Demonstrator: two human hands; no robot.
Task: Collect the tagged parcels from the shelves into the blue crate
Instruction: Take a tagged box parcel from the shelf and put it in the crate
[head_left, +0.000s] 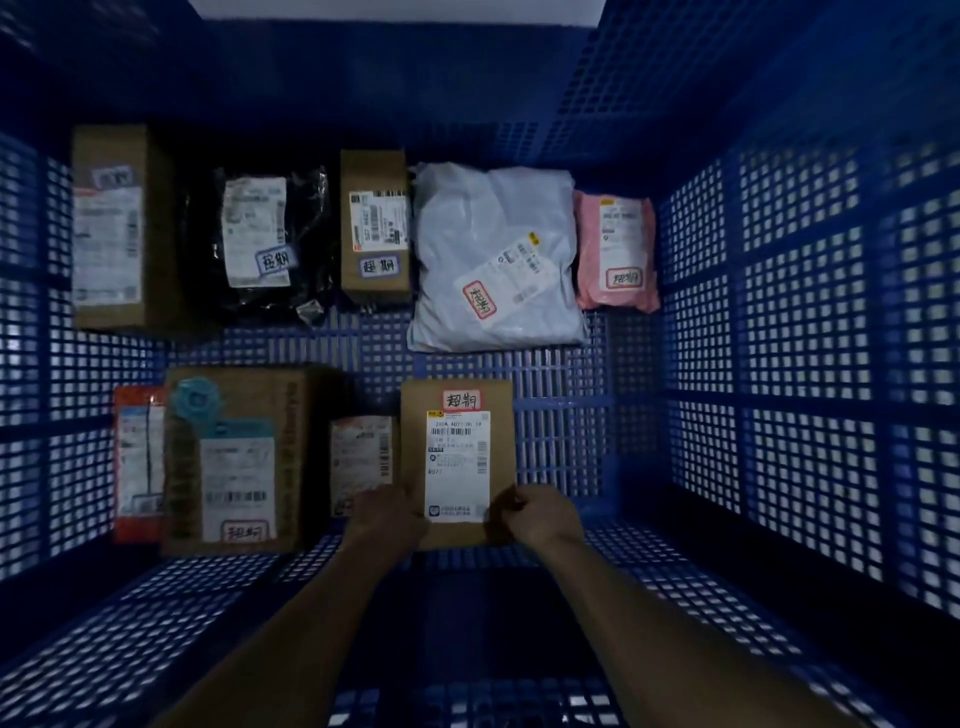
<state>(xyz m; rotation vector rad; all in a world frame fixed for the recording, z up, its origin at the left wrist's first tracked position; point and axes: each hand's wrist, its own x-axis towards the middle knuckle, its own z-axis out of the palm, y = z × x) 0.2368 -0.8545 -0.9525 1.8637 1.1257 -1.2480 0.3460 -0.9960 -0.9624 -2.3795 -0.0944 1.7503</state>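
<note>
Two hands hold a brown parcel low in the blue crate.

Seen from the head camera, the left hand (387, 514) and the right hand (540, 514) each hold a near corner of the flat brown parcel (457, 457), fingers curled on it. It is inside the blue crate (779, 338), just beside a small packet (361, 462) in the near row. I think it goes there, label up, so the parcels lie side by side and the red tag (462, 400) shows. I cannot tell if it touches the floor. A grey bag (498, 234) and a pink bag (615, 244) lie in the far row.
</note>
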